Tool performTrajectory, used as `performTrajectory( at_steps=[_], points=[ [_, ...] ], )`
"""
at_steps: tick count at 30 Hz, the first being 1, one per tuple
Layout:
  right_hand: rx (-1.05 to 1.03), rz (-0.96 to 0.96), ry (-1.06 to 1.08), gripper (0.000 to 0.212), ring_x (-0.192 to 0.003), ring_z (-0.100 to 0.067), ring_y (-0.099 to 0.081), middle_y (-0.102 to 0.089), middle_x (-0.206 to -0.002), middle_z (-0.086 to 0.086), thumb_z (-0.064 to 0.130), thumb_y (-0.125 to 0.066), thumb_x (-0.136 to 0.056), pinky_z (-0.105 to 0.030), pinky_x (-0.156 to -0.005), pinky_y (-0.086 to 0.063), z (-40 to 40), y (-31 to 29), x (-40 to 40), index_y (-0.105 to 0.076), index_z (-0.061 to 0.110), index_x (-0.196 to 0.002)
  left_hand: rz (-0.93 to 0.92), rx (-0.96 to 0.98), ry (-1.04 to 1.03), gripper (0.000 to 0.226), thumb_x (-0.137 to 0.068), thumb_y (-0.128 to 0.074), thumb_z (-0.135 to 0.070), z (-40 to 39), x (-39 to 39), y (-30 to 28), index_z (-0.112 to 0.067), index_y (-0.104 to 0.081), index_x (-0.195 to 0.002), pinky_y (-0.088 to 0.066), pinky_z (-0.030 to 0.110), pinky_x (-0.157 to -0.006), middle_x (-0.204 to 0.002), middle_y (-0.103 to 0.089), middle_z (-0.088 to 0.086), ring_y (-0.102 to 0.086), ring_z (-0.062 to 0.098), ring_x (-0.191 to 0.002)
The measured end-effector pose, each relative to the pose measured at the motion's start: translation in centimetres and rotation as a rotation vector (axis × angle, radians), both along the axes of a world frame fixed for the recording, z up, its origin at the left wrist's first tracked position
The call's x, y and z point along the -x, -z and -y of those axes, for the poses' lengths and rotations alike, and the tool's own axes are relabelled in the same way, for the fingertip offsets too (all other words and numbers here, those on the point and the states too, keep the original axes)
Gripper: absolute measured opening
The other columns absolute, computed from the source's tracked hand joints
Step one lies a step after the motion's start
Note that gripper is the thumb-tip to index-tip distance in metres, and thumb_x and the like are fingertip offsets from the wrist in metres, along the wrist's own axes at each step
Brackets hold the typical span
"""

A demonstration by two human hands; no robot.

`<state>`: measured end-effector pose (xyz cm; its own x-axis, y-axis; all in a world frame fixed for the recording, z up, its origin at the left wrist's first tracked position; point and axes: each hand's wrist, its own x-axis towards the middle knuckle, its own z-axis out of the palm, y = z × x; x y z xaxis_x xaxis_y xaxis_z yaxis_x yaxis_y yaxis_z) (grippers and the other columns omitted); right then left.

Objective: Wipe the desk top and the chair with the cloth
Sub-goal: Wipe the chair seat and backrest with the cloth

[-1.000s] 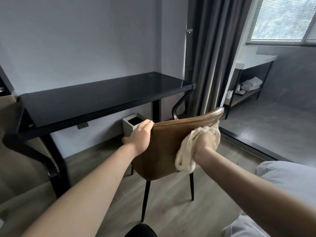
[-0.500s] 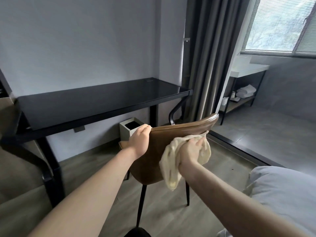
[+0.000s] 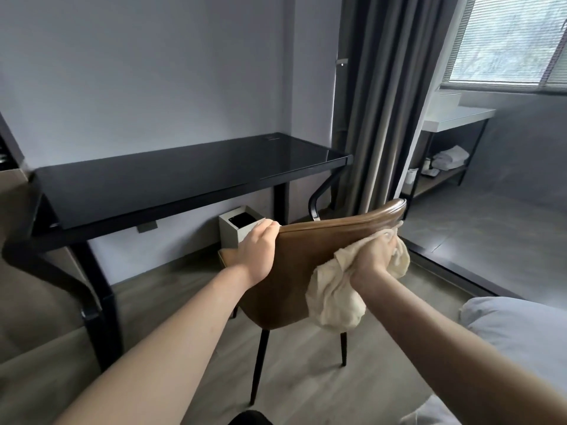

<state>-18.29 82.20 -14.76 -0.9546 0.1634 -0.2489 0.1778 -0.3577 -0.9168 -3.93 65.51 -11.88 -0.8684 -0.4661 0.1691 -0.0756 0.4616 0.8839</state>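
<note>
The chair (image 3: 294, 271) stands at centre frame with its brown backrest toward the viewer, on thin black legs over the wood-look floor (image 3: 306, 378); the left hand (image 3: 257, 251) grips the top edge of the backrest at its 9 o'clock end, fingers curled over the rim and thumb on the near face; the right hand (image 3: 376, 254) presses the cloth (image 3: 334, 299) against the rear face of the backrest toward 3 o'clock, fingers curled into the bunched fabric; the cream cloth hangs in folds below that hand toward 6 o'clock. The desk (image 3: 171, 179), glossy black top on black legs, lies beyond the chair from 9 to 12 o'clock, against the grey wall (image 3: 153, 72); a small white bin (image 3: 234, 227) sits under the desk, just behind the left hand; grey curtains (image 3: 383, 102) hang at 1 o'clock; a window with blinds (image 3: 509, 41) is at 2 o'clock.
</note>
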Motion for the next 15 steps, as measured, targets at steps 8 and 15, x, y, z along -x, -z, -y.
performTrajectory(
  at_steps=[8,15],
  points=[
    [-0.070,-0.043,-0.014,0.038,-0.117,-0.018,-0.058,-0.064,-0.127,0.005,0.045,-0.041,-0.112,-0.033,-0.106,-0.045,-2.9,-1.1,5.4,-0.053,0.028,-0.143,0.016,0.017,-0.035,0.056,-0.099,-0.020,-0.053,-0.1,0.2,0.2,-0.023,-0.066,-0.113,-0.040,0.047,-0.113,-0.117,-0.067,-0.005,-0.059,0.015,-0.115],
    [-0.021,-0.090,-0.019,0.041,-0.113,-0.018,-0.068,-0.070,-0.128,0.007,0.025,-0.053,-0.100,-0.037,-0.105,-0.054,-4.3,-2.8,2.2,-0.061,0.034,-0.139,0.038,0.019,-0.035,0.051,-0.095,-0.020,-0.053,-0.5,-0.6,-0.8,-0.022,-0.061,-0.097,-0.042,0.053,-0.110,-0.108,-0.067,-0.002,-0.061,0.021,-0.110]
  ],
)
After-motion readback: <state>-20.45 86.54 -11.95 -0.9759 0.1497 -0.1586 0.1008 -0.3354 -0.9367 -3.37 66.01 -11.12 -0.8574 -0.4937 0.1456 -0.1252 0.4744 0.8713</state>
